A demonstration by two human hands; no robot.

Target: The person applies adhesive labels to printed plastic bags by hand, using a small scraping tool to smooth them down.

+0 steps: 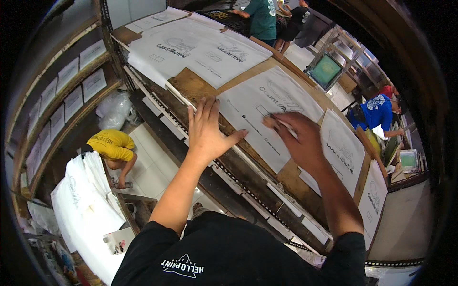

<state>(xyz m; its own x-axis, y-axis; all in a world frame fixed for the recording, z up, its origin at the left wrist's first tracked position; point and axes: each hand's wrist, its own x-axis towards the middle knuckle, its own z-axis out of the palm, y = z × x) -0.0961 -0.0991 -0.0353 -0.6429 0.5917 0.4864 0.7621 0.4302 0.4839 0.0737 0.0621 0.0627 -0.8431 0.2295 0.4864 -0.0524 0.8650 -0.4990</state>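
Observation:
A white printed sheet with dark lettering lies on a brown board in front of me. My left hand is open, fingers spread, over the near edge of the board beside the sheet's left side. Above the middle of the same sheet is my right hand, its thumb and fingers drawn together in a pinch. Whatever sits between those fingertips, if anything, is too small to name. Another printed sheet lies to the right, and more overlapping sheets cover the far left of the board.
Racks with white sheets stand at the left. A person in yellow bends low near a stack of white sheets. Others in green, black and blue work beyond. A green-meshed frame leans behind the board.

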